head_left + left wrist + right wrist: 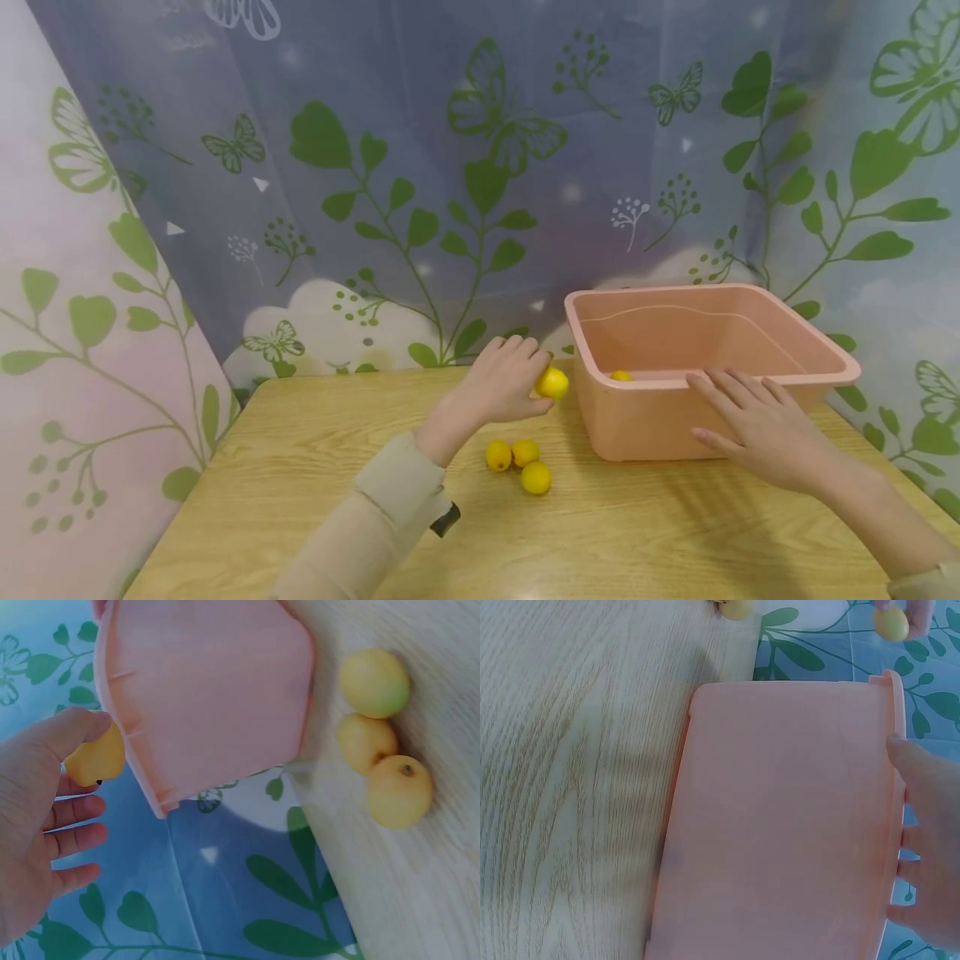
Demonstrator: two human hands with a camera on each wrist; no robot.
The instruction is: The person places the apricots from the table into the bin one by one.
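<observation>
My left hand holds a small yellow lemon-like fruit between thumb and fingers, above the table and just left of a pink plastic basin. In the left wrist view, the thumb and index finger pinch this fruit while the other fingers spread apart. My right hand grips the basin's front rim, thumb outside and fingers over the edge. Three similar yellow fruits lie close together on the table, below the left hand. Inside the basin, part of another yellow fruit shows above the front rim.
A wood-grain table carries the basin and the loose fruits. Behind it hangs a blue curtain printed with green leaves and butterflies. Pale patterned cloth borders the left side.
</observation>
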